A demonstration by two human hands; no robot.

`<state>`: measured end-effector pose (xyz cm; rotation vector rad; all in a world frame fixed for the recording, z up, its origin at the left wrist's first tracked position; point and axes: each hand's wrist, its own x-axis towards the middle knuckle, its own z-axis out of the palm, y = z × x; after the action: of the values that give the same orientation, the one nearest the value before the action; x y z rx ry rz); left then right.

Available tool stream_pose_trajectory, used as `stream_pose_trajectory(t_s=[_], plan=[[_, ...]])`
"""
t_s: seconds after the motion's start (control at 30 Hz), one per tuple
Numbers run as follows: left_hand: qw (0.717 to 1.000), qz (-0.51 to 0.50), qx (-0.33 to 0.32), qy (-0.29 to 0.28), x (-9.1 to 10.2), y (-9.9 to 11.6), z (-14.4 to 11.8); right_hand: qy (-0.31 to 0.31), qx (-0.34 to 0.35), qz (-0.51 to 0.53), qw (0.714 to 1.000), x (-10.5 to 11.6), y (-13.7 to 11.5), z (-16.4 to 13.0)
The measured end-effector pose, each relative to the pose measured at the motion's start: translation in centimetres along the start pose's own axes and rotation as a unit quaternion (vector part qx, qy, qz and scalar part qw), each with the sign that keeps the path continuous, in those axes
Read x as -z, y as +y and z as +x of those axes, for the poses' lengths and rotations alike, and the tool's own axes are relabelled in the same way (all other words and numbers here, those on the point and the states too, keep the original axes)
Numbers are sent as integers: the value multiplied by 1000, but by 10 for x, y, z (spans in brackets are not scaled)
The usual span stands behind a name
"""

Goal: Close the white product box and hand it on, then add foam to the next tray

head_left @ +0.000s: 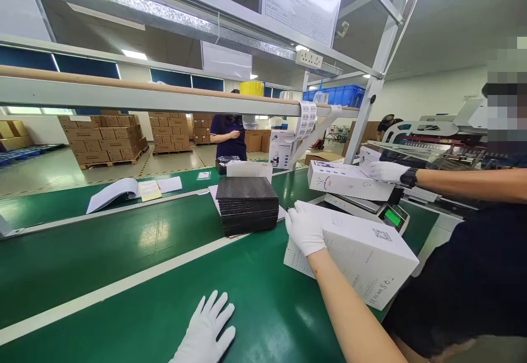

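My left hand [206, 331], in a white glove, lies palm down over the green bench top [164, 319] at the bottom of the view. Its fingers are spread and it holds nothing. With my right hand [307, 229], also gloved, I grip the near left end of a large white carton [366, 253]. Small print and a QR code show on this carton, and it sits tilted. Just left of that hand is a stack of black foam sheets [247, 206].
At right, a co-worker's gloved hand [387, 172] rests on another white box [348, 180] atop a scale [393, 217]. An open booklet [117, 193] lies on the bench at left. A label strip [307, 120] hangs from the shelf rail [164, 95]. Another person [230, 138] stands behind.
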<state>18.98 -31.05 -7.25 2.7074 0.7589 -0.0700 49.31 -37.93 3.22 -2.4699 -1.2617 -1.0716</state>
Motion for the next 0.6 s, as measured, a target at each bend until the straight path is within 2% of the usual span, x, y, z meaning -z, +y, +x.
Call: stream_pose_trajectory(t_s=[0.33,0.43,0.6], plan=[[1000,0,-2,3,0,0,-1,-5,3,5,1000,1,1,0],[1000,-9,-4,2,5,3,-3,-2,3,5,1000,1,0,0],[999,-4,27,-38,19,14,-7,1,7,0,1000,1,0,0]])
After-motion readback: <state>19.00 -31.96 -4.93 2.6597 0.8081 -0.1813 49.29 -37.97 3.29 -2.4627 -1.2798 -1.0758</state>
